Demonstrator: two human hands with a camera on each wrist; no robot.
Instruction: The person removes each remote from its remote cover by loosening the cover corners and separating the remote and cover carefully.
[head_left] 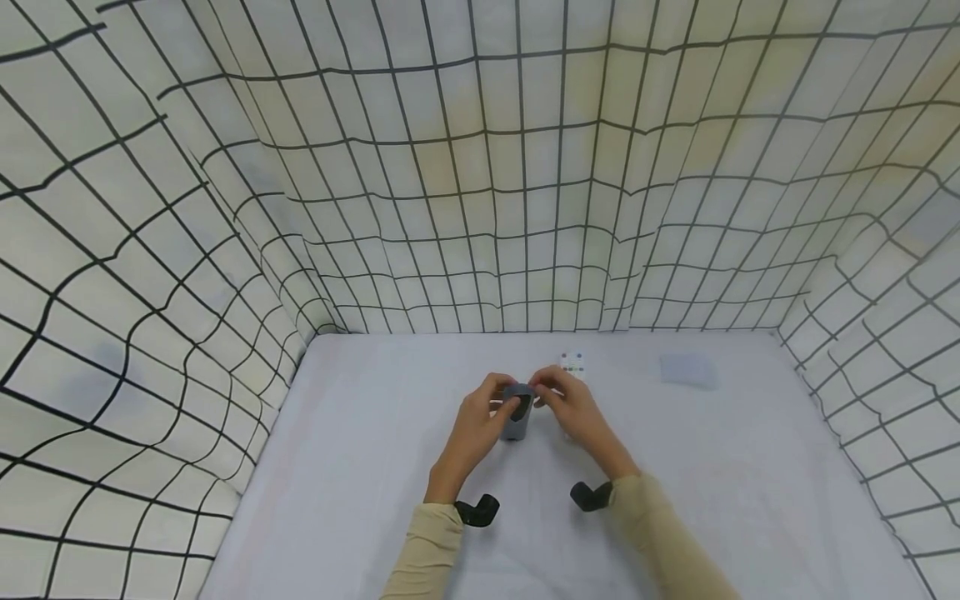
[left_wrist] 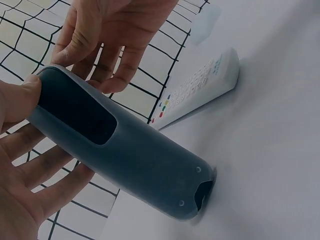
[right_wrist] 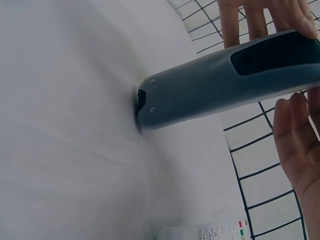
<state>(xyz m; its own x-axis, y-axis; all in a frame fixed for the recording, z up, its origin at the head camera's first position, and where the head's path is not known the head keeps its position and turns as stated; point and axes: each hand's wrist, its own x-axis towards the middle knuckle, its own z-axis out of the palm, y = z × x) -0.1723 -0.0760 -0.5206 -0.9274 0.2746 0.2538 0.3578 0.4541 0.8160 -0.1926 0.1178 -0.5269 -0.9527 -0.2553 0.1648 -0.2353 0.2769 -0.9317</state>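
**Steadying the grey holder [head_left: 513, 431] at its rim**

The left hand [head_left: 478, 417] grips the holder's upper end, thumb at its opening; the holder stands on end on the tabletop [head_left: 360, 433]. The right hand [head_left: 576, 410] has fingertips at its right rim; whether they pinch, I cannot tell. The step seems to be rim work, calling next for a steady left hand. Beyond the holder, rightward, lies a white remote [left_wrist: 200, 90].

Left grip [head_left: 478, 421], right grip [head_left: 576, 410] (close together)
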